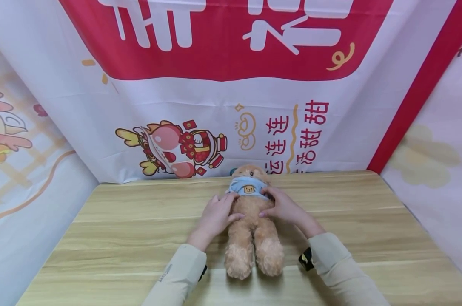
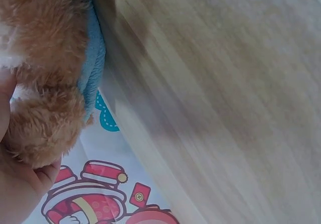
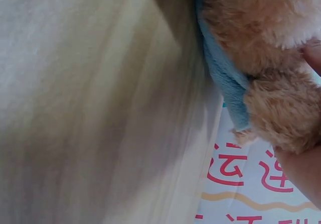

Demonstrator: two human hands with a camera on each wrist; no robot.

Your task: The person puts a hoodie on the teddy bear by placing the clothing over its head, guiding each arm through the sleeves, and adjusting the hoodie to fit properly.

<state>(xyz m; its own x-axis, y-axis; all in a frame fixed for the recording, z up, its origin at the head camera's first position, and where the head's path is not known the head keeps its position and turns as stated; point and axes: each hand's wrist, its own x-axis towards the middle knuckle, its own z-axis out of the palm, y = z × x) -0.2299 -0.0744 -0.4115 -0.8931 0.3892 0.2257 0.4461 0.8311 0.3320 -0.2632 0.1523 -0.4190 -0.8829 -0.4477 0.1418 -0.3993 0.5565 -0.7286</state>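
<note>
- The fingers [image 1: 230, 197] of the left hand [image 1: 215, 216] are curled in against the side of a plush toy [image 1: 250, 208], grasping it; the left thumb [image 1: 235, 217] lies over its lower body.
- The right hand [image 1: 288, 209] grasps the opposite side in the same way, its thumb [image 1: 267, 212] pointing inward, apart from the left one. In both wrist views skin presses into brown fur at the toy's side.
- The toy lies lengthwise on the surface [image 1: 139, 229], near its far edge and between the two hands: head [image 1: 250, 171] away from the person, both legs [image 1: 239, 255] toward the person and slightly parted.
- It wears a light blue shirt [image 1: 236, 185] with a small animal-face patch [image 1: 249, 189], which faces up.
- Pale sleeves [image 1: 338, 263] cover both forearms; the left one bears dark lettering [image 1: 165, 273]. A black item [image 1: 306, 259] shows by the right cuff, and a bit of black by the left.
- Wood grain runs across the surface.
- Beyond the far edge hangs a white backdrop [image 1: 169, 91] with a red panel [image 1: 219, 63], a cartoon figure [image 1: 177, 148] and red characters [image 1: 311, 127], all printed sideways.
- Printed cloth also stands at both sides; a red stripe [image 1: 414, 85] runs down near the right-hand corner.
</note>
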